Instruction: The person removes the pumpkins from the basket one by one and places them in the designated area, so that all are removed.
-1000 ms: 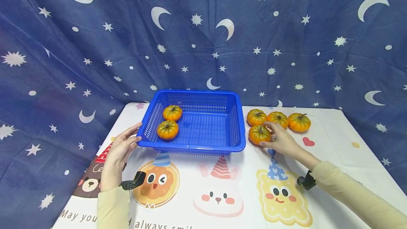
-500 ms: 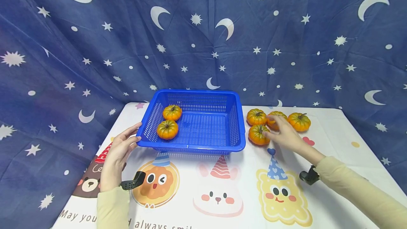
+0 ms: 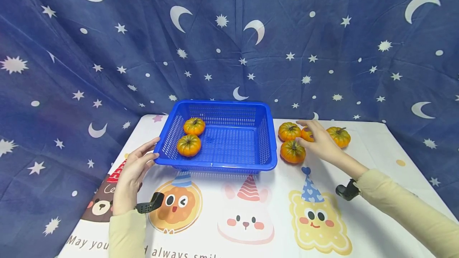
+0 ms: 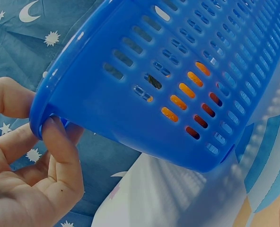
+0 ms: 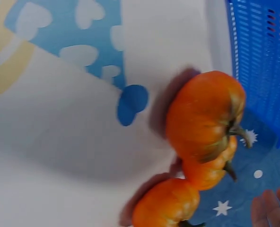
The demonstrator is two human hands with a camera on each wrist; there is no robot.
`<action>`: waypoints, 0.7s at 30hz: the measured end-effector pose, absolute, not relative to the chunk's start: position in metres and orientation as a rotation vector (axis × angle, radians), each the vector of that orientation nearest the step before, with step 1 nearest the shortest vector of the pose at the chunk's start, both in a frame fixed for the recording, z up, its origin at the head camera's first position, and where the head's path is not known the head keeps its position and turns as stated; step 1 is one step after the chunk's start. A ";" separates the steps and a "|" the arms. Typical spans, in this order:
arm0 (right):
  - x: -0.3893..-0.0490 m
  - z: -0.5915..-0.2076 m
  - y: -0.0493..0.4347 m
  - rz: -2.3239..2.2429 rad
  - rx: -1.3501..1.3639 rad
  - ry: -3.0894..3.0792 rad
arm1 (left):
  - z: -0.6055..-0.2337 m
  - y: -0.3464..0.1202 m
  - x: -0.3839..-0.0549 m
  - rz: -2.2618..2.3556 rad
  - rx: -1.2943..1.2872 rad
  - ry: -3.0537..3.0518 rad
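Observation:
My left hand (image 3: 132, 174) pinches the left rim of a blue plastic basket (image 3: 215, 166) between thumb and fingers, as the left wrist view shows at its rim (image 4: 55, 71). Inside the basket, on its left side, sit two small orange pumpkins, one behind (image 3: 194, 126) the other pumpkin (image 3: 189, 145). My right hand (image 3: 320, 142) hovers with spread fingers over a partly hidden pumpkin (image 3: 306, 134) right of the basket. Around it stand a front pumpkin (image 3: 293, 153), a back left pumpkin (image 3: 289, 131) and a right pumpkin (image 3: 340, 137). Fingertips (image 5: 275, 208) show low in the right wrist view.
A white tablecloth (image 3: 373, 158) with cartoon prints covers the table. Behind its back edge hangs a dark blue curtain (image 3: 229, 59) with moons and stars. The basket stands near that back edge, just left of the loose pumpkins.
My right hand has come off the front pumpkin and moved back and to the right, over the middle one. The front pumpkin stays in its place. My left hand keeps its grip on the basket.

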State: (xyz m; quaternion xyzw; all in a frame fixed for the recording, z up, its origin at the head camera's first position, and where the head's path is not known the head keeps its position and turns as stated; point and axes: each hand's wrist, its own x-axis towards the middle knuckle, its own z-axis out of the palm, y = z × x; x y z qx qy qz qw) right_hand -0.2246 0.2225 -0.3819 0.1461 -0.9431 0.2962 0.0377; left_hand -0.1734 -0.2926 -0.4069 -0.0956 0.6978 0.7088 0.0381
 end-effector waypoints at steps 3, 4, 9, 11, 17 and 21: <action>-0.225 -0.376 0.218 0.922 0.471 -2.870 | -0.407 -0.292 -0.173 2.177 -0.287 2.146; -0.225 -0.374 0.216 0.924 0.479 -2.864 | -0.407 -0.292 -0.173 2.173 -0.286 2.150; -0.229 -0.366 0.208 0.898 0.518 -2.842 | -0.407 -0.292 -0.173 2.153 -0.297 2.163; -0.231 -0.363 0.204 0.884 0.539 -2.836 | -0.408 -0.293 -0.173 2.152 -0.302 2.162; -0.236 -0.350 0.190 0.865 0.590 -2.835 | -0.407 -0.292 -0.174 2.179 -0.300 2.138; -0.238 -0.342 0.178 0.887 0.605 -2.837 | -0.407 -0.291 -0.173 2.187 -0.293 2.132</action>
